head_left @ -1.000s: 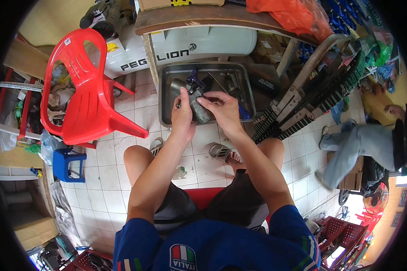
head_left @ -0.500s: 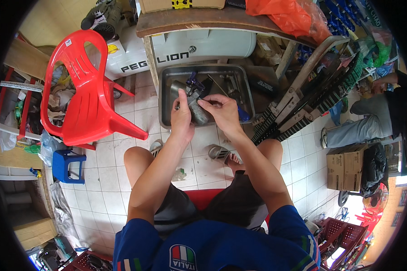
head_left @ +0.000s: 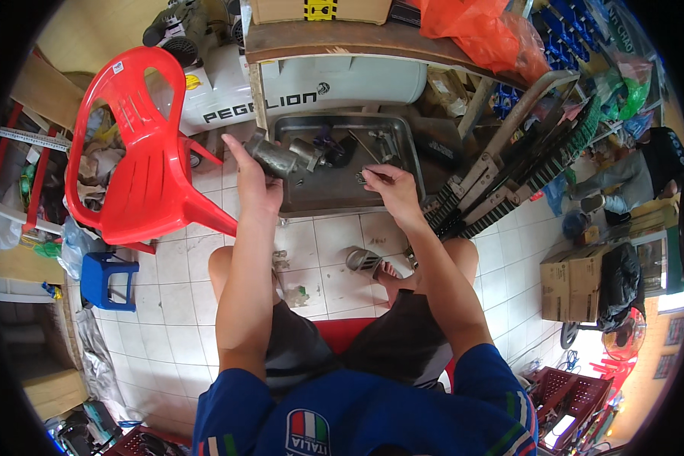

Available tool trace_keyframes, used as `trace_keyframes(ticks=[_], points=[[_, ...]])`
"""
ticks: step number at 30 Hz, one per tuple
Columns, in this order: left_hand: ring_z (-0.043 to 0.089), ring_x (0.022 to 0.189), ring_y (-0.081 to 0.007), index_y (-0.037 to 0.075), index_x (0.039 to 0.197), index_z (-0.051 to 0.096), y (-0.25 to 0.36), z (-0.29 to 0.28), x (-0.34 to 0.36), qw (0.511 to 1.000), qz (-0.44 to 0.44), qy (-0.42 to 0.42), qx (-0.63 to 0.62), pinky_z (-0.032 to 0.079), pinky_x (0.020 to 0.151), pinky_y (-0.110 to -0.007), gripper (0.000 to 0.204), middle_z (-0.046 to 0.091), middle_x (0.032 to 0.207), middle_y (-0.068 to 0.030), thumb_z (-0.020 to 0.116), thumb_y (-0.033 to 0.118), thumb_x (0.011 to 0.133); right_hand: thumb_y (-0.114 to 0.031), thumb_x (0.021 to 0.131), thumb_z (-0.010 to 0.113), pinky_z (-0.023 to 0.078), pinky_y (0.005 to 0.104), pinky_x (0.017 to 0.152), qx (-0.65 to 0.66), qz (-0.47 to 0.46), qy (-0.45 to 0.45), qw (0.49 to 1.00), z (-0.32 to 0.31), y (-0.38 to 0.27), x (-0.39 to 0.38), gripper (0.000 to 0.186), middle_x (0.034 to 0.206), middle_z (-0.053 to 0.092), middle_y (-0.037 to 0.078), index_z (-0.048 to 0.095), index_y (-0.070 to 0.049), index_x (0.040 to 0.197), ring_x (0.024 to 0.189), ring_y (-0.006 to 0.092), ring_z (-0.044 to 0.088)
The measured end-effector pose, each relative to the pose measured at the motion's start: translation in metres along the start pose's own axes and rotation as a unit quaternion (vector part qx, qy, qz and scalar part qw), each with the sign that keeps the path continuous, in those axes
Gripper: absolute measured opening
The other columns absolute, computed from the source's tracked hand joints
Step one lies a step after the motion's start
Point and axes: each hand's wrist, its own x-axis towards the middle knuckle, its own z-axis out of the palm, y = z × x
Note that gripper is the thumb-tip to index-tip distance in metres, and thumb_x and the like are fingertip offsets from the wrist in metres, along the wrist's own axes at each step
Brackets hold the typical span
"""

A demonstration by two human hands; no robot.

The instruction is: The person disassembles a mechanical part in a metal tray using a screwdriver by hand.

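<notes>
My left hand [head_left: 252, 182] is wrapped round a dull metal cylindrical part [head_left: 277, 159], held over the left side of a dark metal tray [head_left: 334, 204]. A second metal fitting [head_left: 308, 156] extends from that part toward the tray's middle; I cannot tell if they are joined. My right hand [head_left: 391, 182] is over the tray's right side, thumb and fingers pinched on a small dark piece [head_left: 361, 177], too small to name. A purple tool [head_left: 325, 138] and several metal rods and parts [head_left: 380, 144] lie in the tray.
A red chair [head_left: 140, 190] and blue stool [head_left: 108, 281] stand left. Behind the tray are a wooden bench [head_left: 334, 42] and white tank [head_left: 380, 83]. Long black racks [head_left: 501, 190] lean right. A co-worker [head_left: 627, 171] bends over near cardboard boxes [head_left: 574, 285] at far right.
My hands have moved apart: the left went left with the metal part, the right pulled away from it with a small piece. The co-worker moved farther back and bent lower.
</notes>
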Motion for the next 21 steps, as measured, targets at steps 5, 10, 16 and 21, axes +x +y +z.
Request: trace_keyframes(ticks=[5, 10, 16, 21], points=[[0.060, 0.099, -0.0196, 0.004, 0.125, 0.054, 0.022, 0.000, -0.003, 0.999, 0.029, 0.002, -0.021, 0.049, 0.093, -0.035, 0.082, 0.063, 0.109, -0.0087, 0.047, 0.077, 0.088, -0.018, 0.086, 0.077, 0.055, 0.0279, 0.075, -0.162, -0.070, -0.019, 0.984, 0.016, 0.014, 0.009, 0.024, 0.089, 0.074, 0.009, 0.074, -0.001, 0.103, 0.081, 0.0133, 0.069], [0.060, 0.100, -0.0196, 0.003, 0.124, 0.054, 0.031, -0.004, -0.007, 0.999, 0.031, 0.003, -0.039, 0.048, 0.094, -0.035, 0.083, 0.063, 0.109, -0.0083, 0.047, 0.078, 0.088, -0.017, 0.083, 0.079, 0.054, 0.0289, 0.076, -0.275, -0.089, -0.048, 0.956, 0.068, 0.027, 0.026, 0.025, 0.094, 0.075, 0.012, 0.073, -0.001, 0.102, 0.083, 0.0171, 0.070], [0.060, 0.103, -0.0207, 0.008, 0.127, 0.052, 0.036, -0.003, -0.015, 0.998, 0.010, -0.032, -0.051, 0.050, 0.095, -0.039, 0.080, 0.060, 0.115, -0.0061, 0.048, 0.077, 0.087, -0.020, 0.080, 0.078, 0.054, 0.0414, 0.080, -0.374, -0.116, -0.116, 0.913, 0.099, 0.083, 0.048, 0.020, 0.094, 0.072, 0.017, 0.073, -0.003, 0.091, 0.089, 0.0341, 0.069], [0.061, 0.097, -0.0198, 0.003, 0.119, 0.057, 0.040, -0.005, -0.016, 0.998, 0.010, -0.027, -0.064, 0.050, 0.090, -0.036, 0.080, 0.064, 0.104, -0.0092, 0.045, 0.077, 0.090, -0.025, 0.081, 0.077, 0.053, 0.0420, 0.082, -0.445, -0.147, -0.116, 0.876, 0.105, 0.110, 0.052, 0.022, 0.093, 0.072, 0.017, 0.076, -0.005, 0.092, 0.089, 0.0352, 0.068]])
